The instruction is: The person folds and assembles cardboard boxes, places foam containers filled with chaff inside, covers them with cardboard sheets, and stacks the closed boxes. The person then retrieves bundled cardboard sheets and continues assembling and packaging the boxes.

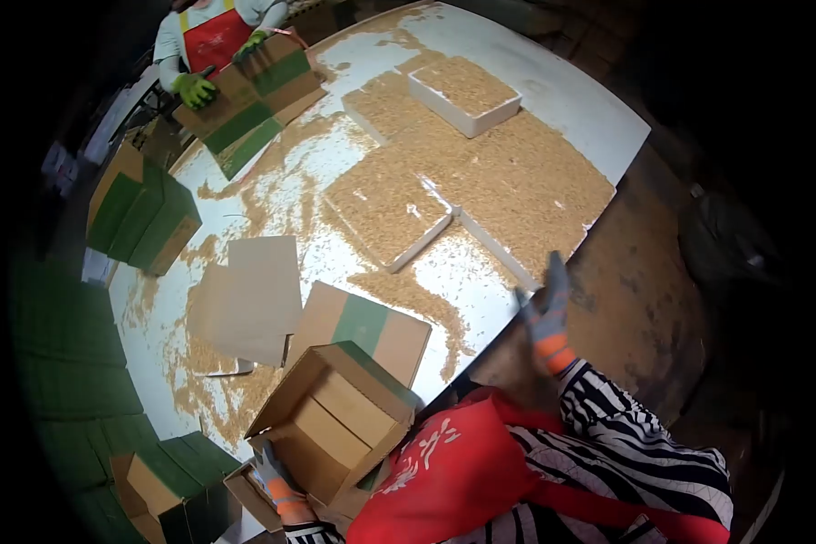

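Observation:
My left hand (pixel 278 479), in a grey glove with an orange cuff, grips the near-left wall of an open cardboard box (pixel 334 426). The box is tilted, its bare brown inside facing me. My right hand (pixel 549 315), gloved alike, is open with fingers spread at the table's near edge. It is beside the corner of a shallow white tray (pixel 530 195) heaped with tan flakes like wood shavings; whether it touches is unclear. Another flake-filled white tray (pixel 390 204) adjoins on the left, and a smaller one (pixel 467 91) sits raised at the back.
Loose flakes lie over the white table (pixel 313 172). A flat green-striped carton (pixel 358 322) and cardboard sheets (pixel 263 295) lie left of centre. More boxes (pixel 145 213) stand left. Across the table, a person's green-gloved hands (pixel 195 90) are at another carton (pixel 254 95).

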Demonstrator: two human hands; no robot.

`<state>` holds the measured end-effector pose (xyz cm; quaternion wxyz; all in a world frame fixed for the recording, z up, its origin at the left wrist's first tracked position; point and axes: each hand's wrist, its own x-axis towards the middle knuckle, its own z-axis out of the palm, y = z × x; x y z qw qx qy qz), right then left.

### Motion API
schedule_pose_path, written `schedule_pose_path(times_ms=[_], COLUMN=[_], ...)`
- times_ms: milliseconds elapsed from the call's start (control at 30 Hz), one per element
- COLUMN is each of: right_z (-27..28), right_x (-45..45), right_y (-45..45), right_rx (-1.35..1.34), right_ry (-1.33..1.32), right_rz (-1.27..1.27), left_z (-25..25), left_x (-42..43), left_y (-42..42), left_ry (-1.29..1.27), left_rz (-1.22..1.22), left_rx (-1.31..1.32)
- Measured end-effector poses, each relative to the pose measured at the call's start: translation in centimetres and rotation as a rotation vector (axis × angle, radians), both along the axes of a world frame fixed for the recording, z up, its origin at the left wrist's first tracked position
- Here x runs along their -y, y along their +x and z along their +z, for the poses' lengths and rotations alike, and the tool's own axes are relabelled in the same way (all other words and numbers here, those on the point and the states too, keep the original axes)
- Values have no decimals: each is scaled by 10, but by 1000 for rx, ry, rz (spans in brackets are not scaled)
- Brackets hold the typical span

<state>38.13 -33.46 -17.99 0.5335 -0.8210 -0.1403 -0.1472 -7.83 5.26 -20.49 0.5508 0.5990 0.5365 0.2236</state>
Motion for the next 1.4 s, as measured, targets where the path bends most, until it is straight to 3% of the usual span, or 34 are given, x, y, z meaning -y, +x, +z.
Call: schedule_pose_path(times_ms=[67,200,367,467,500,600,633,667,733,800,833,900,1000,1133,1200,1233,1267,1300,1367,1400], right_z=[-66,-67,-64,-29,-18,6,33,67,91,118,133,157,185,176,154,141,135,128,148,144], right_x=[62,41,11,26,32,56,49,40,26,-6,-22,-51,-98,-140,-155,-163,-169,-175,-188,-194], right_y=[75,102,83,72,74,72,59,43,23,-4,-16,-44,-79,-123,-134,-137,-131,-124,-124,-121], right_rx=[-405,-581,-360,-449,-438,-514,-575,-645,-780,-691,-747,-522,-654,-771,-718,-748,-621,-480,-464,-258], right_ry=[37,174,534,636,649,687,723,758,724,493,459,201,132,84,-32,-112,-309,-497,-990,-1199], right_rz=[-439,-315,-242,-91,-31,310,371,437,583,687,763,903,1060,1084,1109,1138,1171,1199,1185,1213], left_z=[-19,-9,26,23,-5,21,2,16,10,-16,-21,22,42,4,-9,24,42,14,-24,-30], left_x=[-15,-6,20,15,8,29,18,29,32,22,21,41,49,43,45,53,57,48,34,31], left_y=[-7,14,47,45,27,56,44,62,63,53,52,75,72,54,56,63,65,56,39,38], left_ry=[-26,-133,-47,48,122,-85,-104,-133,-194,-76,-132,-137,-256,-519,-366,-271,-177,-152,-127,-114], left_rz=[37,183,117,102,75,178,163,243,259,179,209,276,234,237,269,276,281,224,199,180], left_rx=[-63,-17,-123,-219,-186,122,98,168,260,161,240,238,393,778,713,589,460,409,300,245])
